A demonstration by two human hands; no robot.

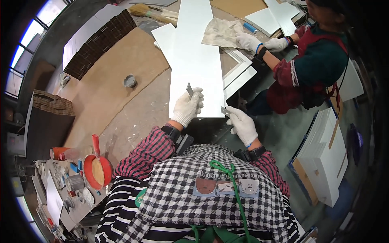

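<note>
A long white panel lies in front of me, its near end toward my body. My left hand, in a white knit glove, is closed around a small flat metal scraper and is over the panel's near left part. My gloved right hand is beside the near right corner. It pinches a second small metal scraper, whose blade is at the panel's edge; whether it touches cannot be seen.
Across to the right a co-worker in white gloves holds a cloth over other white panels. A grey bowl stands on the brown board. Stacked panels are at left, a red pan lower left, more panels at right.
</note>
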